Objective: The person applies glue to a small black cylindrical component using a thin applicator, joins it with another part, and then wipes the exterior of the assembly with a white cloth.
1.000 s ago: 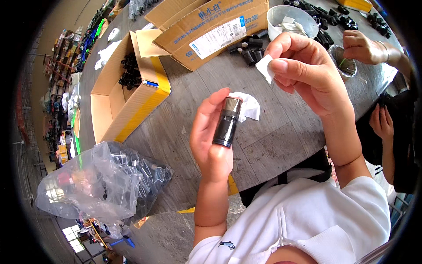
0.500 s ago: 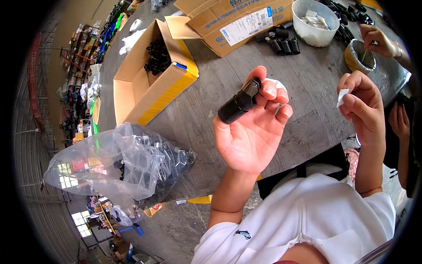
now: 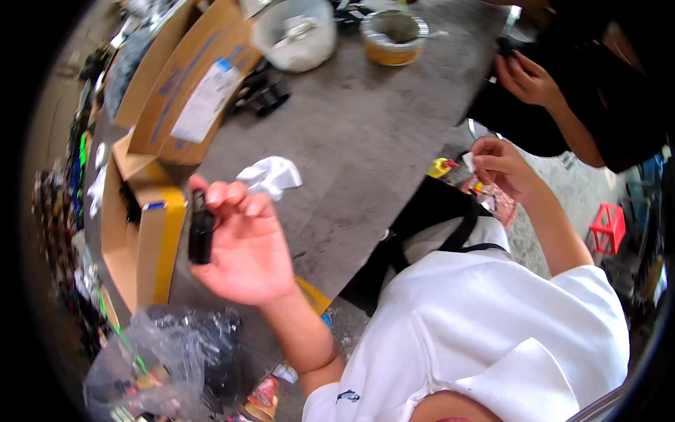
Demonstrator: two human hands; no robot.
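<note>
My left hand (image 3: pixel 247 243) is raised over the table (image 3: pixel 337 148), its fingers closed on a black cylindrical plastic part (image 3: pixel 201 232) that stands nearly upright along the palm. Under and behind its fingertips lies a crumpled white cloth (image 3: pixel 273 174) on the tabletop. Off the table's right edge, my right hand (image 3: pixel 503 169) pinches a small white square piece (image 3: pixel 469 162) between thumb and fingers. The two hands are well apart. Motion blurs the picture, so fine detail on the black part cannot be made out.
An open cardboard box (image 3: pixel 160 243) and a clear plastic bag (image 3: pixel 151 359) stand at the left. Farther back are a larger carton (image 3: pixel 158 130), black parts (image 3: pixel 266 95), a white tub (image 3: pixel 320 46) and a yellow-banded bowl (image 3: pixel 392 53). A co-worker's hand (image 3: pixel 531 81) is at the upper right.
The view has swung to the right, so the table things appear farther left. My left hand keeps the black part, now more upright; my right hand still pinches the white piece.
</note>
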